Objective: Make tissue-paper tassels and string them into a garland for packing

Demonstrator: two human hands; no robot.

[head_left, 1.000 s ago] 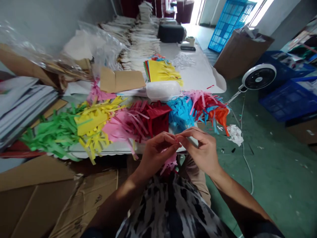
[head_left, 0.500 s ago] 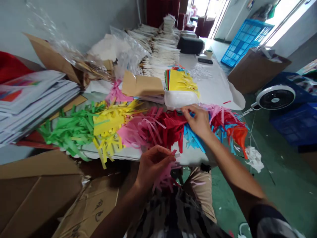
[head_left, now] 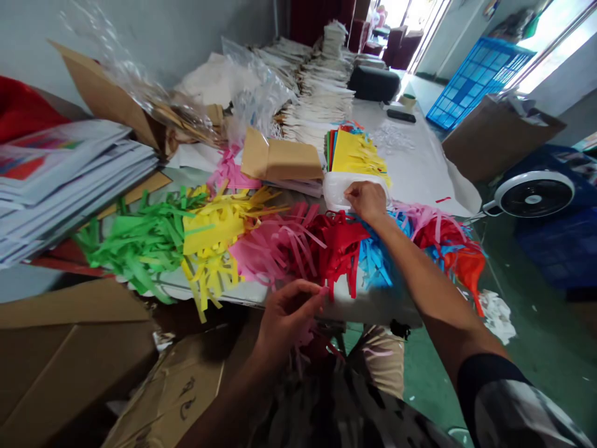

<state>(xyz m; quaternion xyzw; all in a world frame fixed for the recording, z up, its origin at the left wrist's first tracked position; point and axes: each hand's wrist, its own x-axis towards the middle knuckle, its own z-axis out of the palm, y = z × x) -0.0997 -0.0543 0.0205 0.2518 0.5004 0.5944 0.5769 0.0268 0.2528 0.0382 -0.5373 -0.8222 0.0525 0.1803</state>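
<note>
My left hand (head_left: pixel 290 316) is closed in a pinch near the table's front edge, on the top of a pink paper fringe (head_left: pixel 305 336) that hangs down over my lap. My right hand (head_left: pixel 368 200) reaches into a shallow white plastic dish (head_left: pixel 333 193), thumb and fingertips together; whatever they hold is too small to make out. Just in front of the dish lies a red fringe (head_left: pixel 342 239). Beside it are a second pink fringe (head_left: pixel 261 246) and blue strips (head_left: pixel 375 261), the latter partly under my right forearm.
Yellow (head_left: pixel 209 230) and green fringes (head_left: pixel 144 236) lie to the left. Behind the dish are a stack of yellow fringed sheets (head_left: pixel 357 152) and a brown envelope (head_left: pixel 293 160). A cardboard box (head_left: pixel 41 348) stands at lower left, a white fan (head_left: pixel 534 194) at right.
My right hand has moved from the red fringe up into the white dish. The red fringe lies a little lower. My left hand keeps its pinch; the view has shifted slightly.
</note>
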